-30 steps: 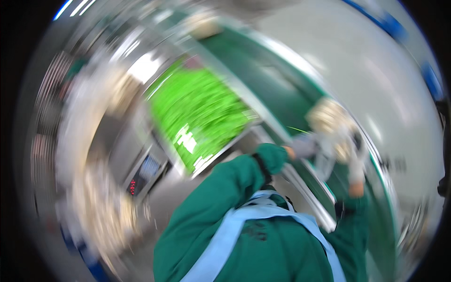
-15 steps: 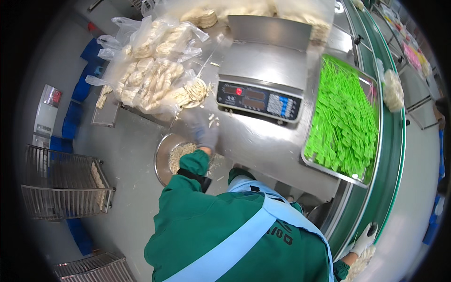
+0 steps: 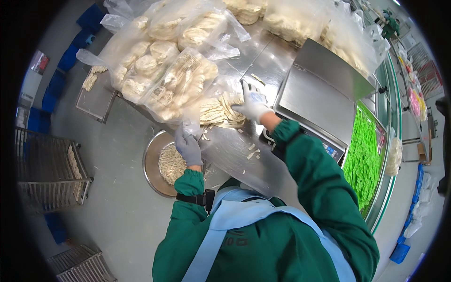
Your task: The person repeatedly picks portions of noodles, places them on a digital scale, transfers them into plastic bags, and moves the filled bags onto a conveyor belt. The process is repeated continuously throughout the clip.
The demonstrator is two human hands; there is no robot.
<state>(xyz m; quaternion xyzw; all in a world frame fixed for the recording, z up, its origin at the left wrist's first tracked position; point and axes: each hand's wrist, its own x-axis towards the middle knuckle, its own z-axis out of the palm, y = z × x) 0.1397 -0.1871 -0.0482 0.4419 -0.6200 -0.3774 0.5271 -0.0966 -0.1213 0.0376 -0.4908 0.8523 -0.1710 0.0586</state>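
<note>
At the table's near left edge, my left hand (image 3: pixel 189 147), in a grey glove, is closed on the loose edge of a clear plastic bag (image 3: pixel 190 126). Pale flat noodles (image 3: pixel 221 112) lie at that bag's mouth on the metal table (image 3: pixel 230 148). My right hand (image 3: pixel 253 104), in a pale glove, is over the right end of these noodles. Its fingers are spread, and the thumb reaches to the noodles. More filled noodle bags (image 3: pixel 162 70) are heaped just beyond my left hand.
Below the table edge stands a steel bowl (image 3: pixel 151 164) with noodle scraps (image 3: pixel 172 163). A digital scale (image 3: pixel 319 96) sits to the right, before a tray of green strips (image 3: pixel 361 162) and a conveyor (image 3: pixel 393 117). Wire-sided carts (image 3: pixel 51 188) stand on the left. Noodle bits (image 3: pixel 253 151) dot the table.
My right hand has come from the lower right by the conveyor to the noodles. My left hand has moved from above the bowl to the bag's edge. The view has shifted left.
</note>
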